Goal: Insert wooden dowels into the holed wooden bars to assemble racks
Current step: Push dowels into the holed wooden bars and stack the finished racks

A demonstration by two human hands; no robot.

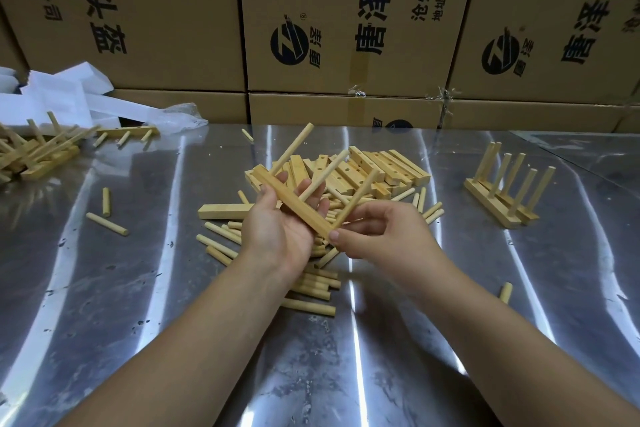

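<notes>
Pale yellow wood fills the middle of the shiny metal table [173, 322]. The left hand [280, 222] is palm up. Its fingers curl round a long flat bar [299, 207], held just above the table. The bar's long side runs from far left to near right. It is smooth and light, with square ends.

Three round pegs stick out of the bar, all leaning up and to the far right. The far peg [293, 149] is at the bar's far end. The middle peg [324, 176] comes up by the left fingers. The near peg [355, 200] is at the bar's near end. The right hand [384, 229] pinches the bottom of the near peg between thumb and finger, right where it meets the bar. The two hands are close together.

Under the hands lies a heap of loose pegs [311, 284]. Behind it is a heap of bars with holes [374, 170]. One plain bar [225, 211] lies flat just left of the left hand. On the right a finished rack [502, 198] stands with its pegs pointing up. Far left is a pile of more racks [38, 152] beside white foam blocks [59, 97]. Brown cardboard boxes [346, 28] make a wall at the back.
</notes>
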